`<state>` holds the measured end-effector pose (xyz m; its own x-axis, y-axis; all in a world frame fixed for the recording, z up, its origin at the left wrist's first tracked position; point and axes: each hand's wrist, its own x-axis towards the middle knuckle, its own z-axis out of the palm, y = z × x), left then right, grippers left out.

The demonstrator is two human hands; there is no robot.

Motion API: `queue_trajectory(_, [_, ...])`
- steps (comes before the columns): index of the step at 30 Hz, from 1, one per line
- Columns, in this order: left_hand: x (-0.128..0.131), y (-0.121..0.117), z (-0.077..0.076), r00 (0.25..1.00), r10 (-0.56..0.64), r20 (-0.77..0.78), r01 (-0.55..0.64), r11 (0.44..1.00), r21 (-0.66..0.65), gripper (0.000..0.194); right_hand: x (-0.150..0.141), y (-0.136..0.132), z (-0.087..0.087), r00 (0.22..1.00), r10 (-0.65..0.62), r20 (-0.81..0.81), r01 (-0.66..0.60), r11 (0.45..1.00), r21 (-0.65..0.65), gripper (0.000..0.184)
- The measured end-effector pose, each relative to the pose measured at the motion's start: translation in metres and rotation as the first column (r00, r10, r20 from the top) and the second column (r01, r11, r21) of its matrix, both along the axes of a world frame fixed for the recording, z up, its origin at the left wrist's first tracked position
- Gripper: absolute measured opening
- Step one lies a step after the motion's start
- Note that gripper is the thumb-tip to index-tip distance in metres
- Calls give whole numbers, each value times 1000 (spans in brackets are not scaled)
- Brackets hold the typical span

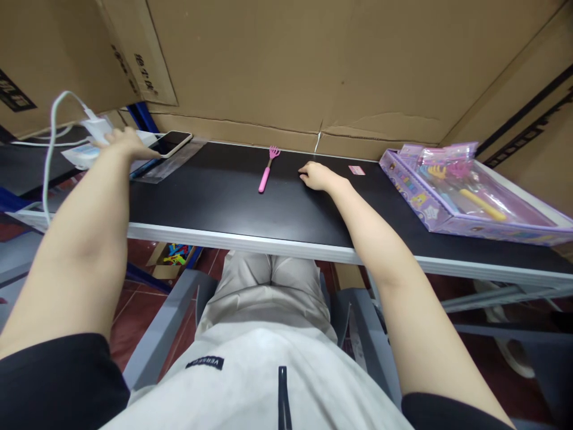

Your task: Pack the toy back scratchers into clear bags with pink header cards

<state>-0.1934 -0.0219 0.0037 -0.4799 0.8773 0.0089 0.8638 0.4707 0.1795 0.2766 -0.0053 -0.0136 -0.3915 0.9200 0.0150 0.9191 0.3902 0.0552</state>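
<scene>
My left hand (124, 145) reaches to the far left of the desk, its fingers apart and its thumb stretched toward a smartphone (175, 143). It lies over a white and pale blue packet (80, 156), beside a white charger plug (97, 128) with a cable. What lies under the palm is hidden. Loosely bent, my right hand (317, 176) rests on the black desk top with index finger and thumb slightly apart; nothing shows in it. To its left lies a small pink rake-shaped tool (265, 179) with a pink handle, prongs pointing away from me.
A purple box (430, 206) with a clear window and colourful pieces sits at the right. Near it lies a small pink card (356, 170). Cardboard walls (268, 65) enclose the desk's back and sides. Beneath the desk stands a carton of colourful pieces (176, 254).
</scene>
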Motion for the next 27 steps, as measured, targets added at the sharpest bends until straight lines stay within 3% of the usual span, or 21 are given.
queue_trajectory(2, [36,-10,9,999,-40,29,35,988,150,126,0,0,0,1000,-6,2,6,1000,3,49])
queue_trajectory(7, [113,-14,20,960,-279,-17,267,897,353,88,0,1,-1,1000,-2,0,2,1000,-8,50])
queue_trajectory(13, [179,5,18,856,-515,34,500,843,199,74,-1,-1,0,1000,2,18,-3,1000,6,49])
queue_trajectory(15, [201,14,15,832,-552,54,546,832,95,57,-1,-2,0,1000,1,22,-1,1000,3,50])
queue_trajectory(18, [227,30,10,793,-610,17,609,793,39,42,-2,-2,1,1000,-1,18,1,1000,-11,51])
queue_trajectory(23, [244,41,-3,776,-630,13,628,772,-99,40,-2,-2,1,1000,5,12,-4,1000,-20,51])
queue_trajectory(27, [238,36,-17,781,-625,-10,625,781,1,39,-1,1,-1,1000,8,-1,-8,1000,-21,51])
